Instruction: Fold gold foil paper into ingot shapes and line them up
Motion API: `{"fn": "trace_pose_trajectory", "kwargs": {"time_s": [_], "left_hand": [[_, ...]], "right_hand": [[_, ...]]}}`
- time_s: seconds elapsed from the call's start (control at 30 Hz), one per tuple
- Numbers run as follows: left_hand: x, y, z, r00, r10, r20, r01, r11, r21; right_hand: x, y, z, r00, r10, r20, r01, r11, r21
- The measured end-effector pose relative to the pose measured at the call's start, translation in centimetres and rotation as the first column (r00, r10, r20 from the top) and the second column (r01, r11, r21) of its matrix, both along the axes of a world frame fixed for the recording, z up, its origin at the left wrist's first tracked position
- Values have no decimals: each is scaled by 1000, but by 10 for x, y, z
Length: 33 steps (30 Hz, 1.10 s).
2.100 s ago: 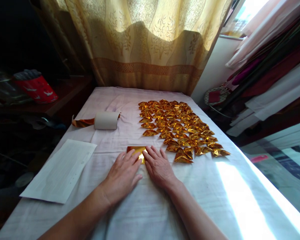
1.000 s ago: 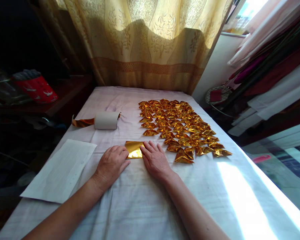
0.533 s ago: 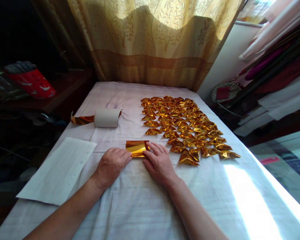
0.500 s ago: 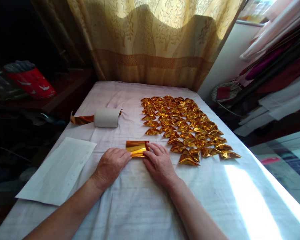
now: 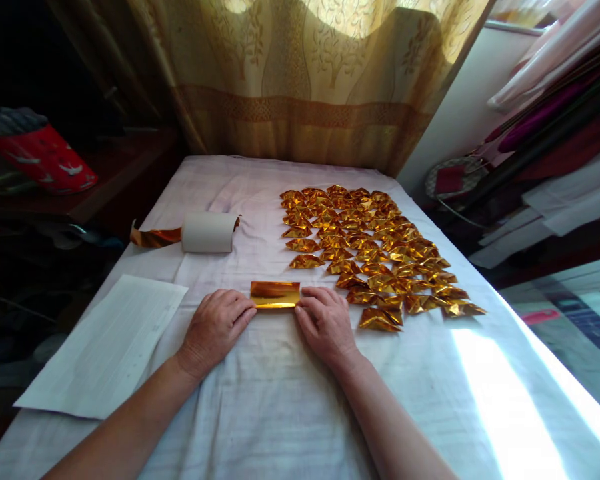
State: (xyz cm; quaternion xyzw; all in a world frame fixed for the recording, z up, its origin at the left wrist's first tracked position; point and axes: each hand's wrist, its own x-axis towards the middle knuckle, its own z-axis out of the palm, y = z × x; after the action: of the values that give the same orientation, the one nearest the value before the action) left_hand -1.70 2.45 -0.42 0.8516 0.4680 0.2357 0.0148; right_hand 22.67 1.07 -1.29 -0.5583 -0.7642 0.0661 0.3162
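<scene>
the left hand (image 5: 220, 325) and right hand (image 5: 326, 325) pinch opposite ends of the foil (image 5: 275, 295), which lies on the cloth (image 5: 260, 407) between them. paper (image 5: 107, 350) lies left. beyond: folded pieces (image 5: 371, 253) at right, roll (image 5: 208, 233) at left, then curtain (image 5: 290, 113).

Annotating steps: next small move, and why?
Probably press the foil flat along its near edge: left hand and right hand are at its near corners, and a bright strip, possibly a fold, runs there.
</scene>
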Motion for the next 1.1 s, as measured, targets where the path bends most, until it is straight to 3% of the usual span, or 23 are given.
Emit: {"fn": "trace_pose_trajectory", "kwargs": {"time_s": [0.33,1.1], "left_hand": [[8,-2,7,996,88,31,-83,984,-155],[20,-1,12,963,227,-145,-242,966,-92]], "right_hand": [[-6,-1,4,997,-83,3,83,994,-72],[-14,3,1,982,-176,68,180,982,-62]]}}
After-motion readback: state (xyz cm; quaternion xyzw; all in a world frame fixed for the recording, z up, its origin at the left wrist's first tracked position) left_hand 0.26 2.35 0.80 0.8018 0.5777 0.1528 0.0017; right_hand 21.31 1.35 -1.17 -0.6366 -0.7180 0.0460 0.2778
